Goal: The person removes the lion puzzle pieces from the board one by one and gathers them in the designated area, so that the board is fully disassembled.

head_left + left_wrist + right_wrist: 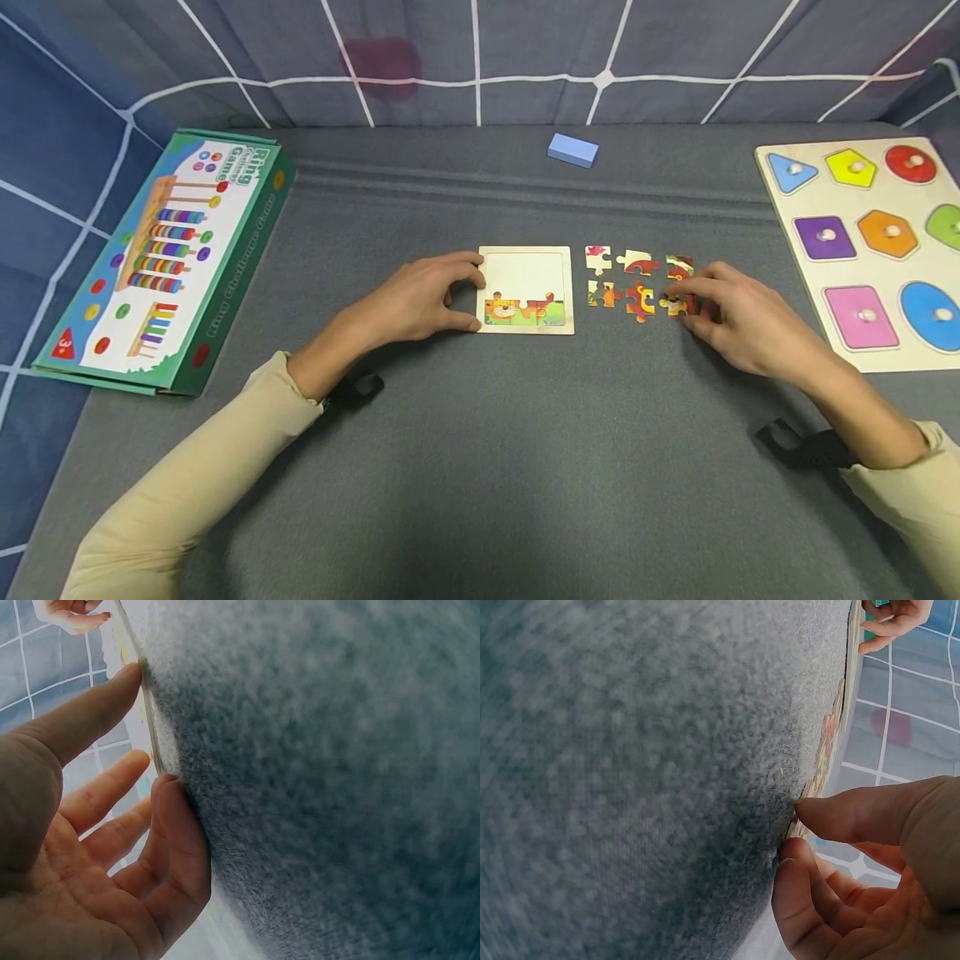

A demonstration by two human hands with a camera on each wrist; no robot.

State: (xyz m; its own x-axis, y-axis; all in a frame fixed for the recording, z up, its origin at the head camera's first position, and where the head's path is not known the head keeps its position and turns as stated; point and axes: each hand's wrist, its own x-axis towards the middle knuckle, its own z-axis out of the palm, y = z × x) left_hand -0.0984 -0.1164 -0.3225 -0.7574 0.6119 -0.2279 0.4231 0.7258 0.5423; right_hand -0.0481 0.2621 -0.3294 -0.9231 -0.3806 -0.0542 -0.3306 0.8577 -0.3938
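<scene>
A square wooden puzzle tray (525, 271) lies on the grey cloth, its lower part filled with joined pieces that show an orange animal on green. Along its left edge rest the thumb and spread fingertips of my left hand (427, 300); the left wrist view shows thumb (124, 686) and fingers touching that edge. To the tray's right, several loose jigsaw pieces (640, 300) lie in two rows. My right hand (750, 321) pinches the lower right puzzle piece (672, 305) between thumb and fingers, which partly cover it. In the right wrist view the piece sits low at the cloth.
A green Ring Challenge Game box (172, 258) lies at the left. On the right is a wooden shape board (870, 267) with colourful knobbed shapes. Near the back curtain sits a blue block (573, 151). Dark straps (806, 446) hang at both wrists.
</scene>
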